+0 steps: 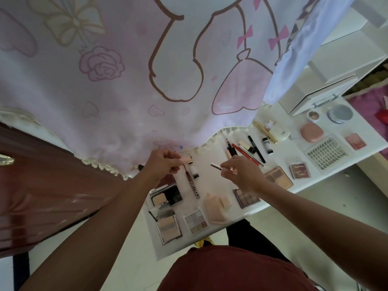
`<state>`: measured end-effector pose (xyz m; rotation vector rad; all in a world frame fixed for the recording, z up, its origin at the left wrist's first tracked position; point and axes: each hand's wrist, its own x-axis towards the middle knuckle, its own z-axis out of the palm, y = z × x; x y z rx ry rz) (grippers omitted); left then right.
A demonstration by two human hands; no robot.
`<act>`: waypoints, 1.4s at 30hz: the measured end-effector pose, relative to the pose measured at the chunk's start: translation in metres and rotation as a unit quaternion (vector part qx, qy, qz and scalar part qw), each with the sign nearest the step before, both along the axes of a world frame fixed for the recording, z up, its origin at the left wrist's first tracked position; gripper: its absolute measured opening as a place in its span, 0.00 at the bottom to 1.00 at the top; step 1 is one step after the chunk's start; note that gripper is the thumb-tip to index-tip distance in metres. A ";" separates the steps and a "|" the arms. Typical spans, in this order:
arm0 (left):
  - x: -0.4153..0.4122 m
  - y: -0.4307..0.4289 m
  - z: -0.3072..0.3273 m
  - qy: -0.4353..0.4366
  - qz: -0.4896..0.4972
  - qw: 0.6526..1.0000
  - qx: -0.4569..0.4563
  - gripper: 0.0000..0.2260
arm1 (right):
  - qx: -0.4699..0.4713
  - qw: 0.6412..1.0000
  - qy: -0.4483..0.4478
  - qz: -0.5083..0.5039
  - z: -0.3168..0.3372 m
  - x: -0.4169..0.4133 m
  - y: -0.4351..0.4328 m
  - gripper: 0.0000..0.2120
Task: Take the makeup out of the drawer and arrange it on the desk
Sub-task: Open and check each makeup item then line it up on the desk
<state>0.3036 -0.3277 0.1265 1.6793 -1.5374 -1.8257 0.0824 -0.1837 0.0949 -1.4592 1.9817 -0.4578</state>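
Note:
My left hand [162, 163] pinches a pale pink cap or tube [186, 160] over the white desk [216, 181]. My right hand [241, 172] pinches a thin wand-like piece [216, 166] with a pale tip, held apart from the pink piece. Below my hands lie a long "COLORKEY" pencil [193, 185], a small white tube [194, 172], two open powder compacts [165, 195] [168, 225], a pastel eyeshadow palette [196, 220], a peach sponge case [216, 208] and a brown eyeshadow palette [246, 197]. No drawer is visible.
Several pencils [245, 151], a gold tube [265, 131], a pink compact [311, 132], a lash tray [326, 154], small jars [340, 113] and a white box [315, 95] lie to the right. A pink printed cloth [126, 80] hangs over the back. A dark wooden door [42, 185] stands at left.

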 end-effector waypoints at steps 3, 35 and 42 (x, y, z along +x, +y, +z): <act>-0.011 -0.001 -0.011 -0.027 0.006 1.000 0.007 0.04 | 0.054 0.997 -0.038 -0.036 -0.016 -0.007 -0.002 0.12; -0.067 0.102 -0.106 -0.307 -0.029 0.945 -0.111 0.07 | 0.234 0.970 -0.019 0.057 -0.078 0.004 -0.094 0.07; -0.069 0.095 -0.111 -0.320 -0.064 0.940 -0.102 0.04 | 0.243 0.968 -0.022 0.059 -0.082 0.010 -0.100 0.06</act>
